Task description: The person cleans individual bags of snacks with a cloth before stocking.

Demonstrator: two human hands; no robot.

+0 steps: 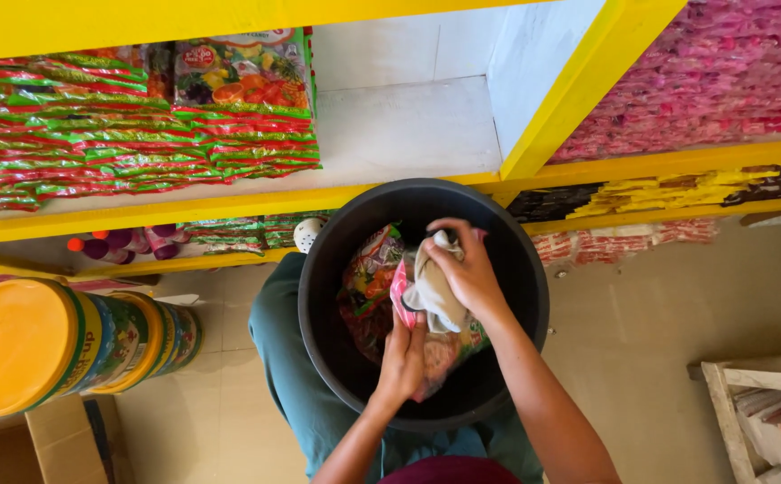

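A black round bucket (516,296) rests on my lap, tilted toward the shelf, with several colourful snack packets (368,269) inside. My right hand (467,269) is closed on a beige cloth (435,291) and presses it against a pink-edged packet (401,291). My left hand (402,358) grips that same packet from below, over the bucket's middle.
A yellow shelf (229,202) ahead holds stacked red-and-green packets (95,134) on the left, with bare white board to their right. Pink packets (713,72) fill the right bay. Yellow-lidded tubs (41,345) lie at left over a cardboard box (41,448). A wooden frame (749,403) stands at right.
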